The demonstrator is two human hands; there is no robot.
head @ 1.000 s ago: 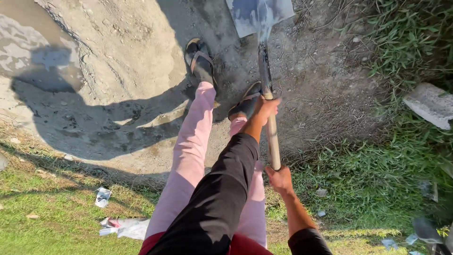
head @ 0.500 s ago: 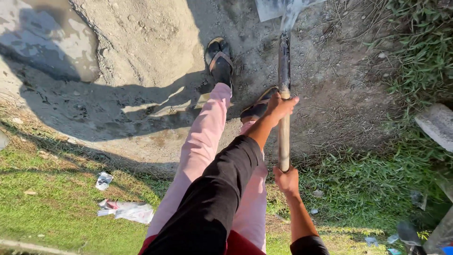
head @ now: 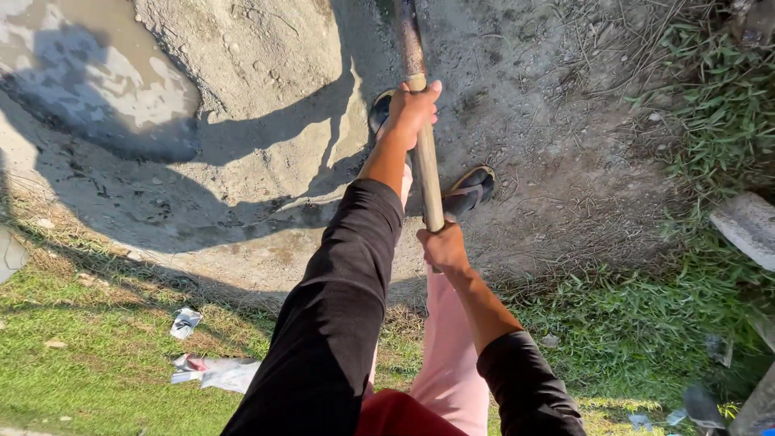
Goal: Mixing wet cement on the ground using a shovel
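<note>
Wooden, round shovel handle (head: 423, 153), pointed away up-frame, is gripped by left hand (head: 413, 109) and right hand (head: 442, 247); crumpled white wrappers (head: 211, 370) lie on grass (head: 89, 379)

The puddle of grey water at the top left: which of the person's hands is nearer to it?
Left. The left hand grips the wooden handle higher up, closer to the puddle; the right hand grips lower, farther away.

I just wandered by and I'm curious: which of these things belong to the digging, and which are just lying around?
In use:
- wooden handle
- left hand, gripping it higher up
- right hand, gripping its end
- sand heap

Lying about:
- litter scraps on the grass
- concrete slab
- puddle
</note>
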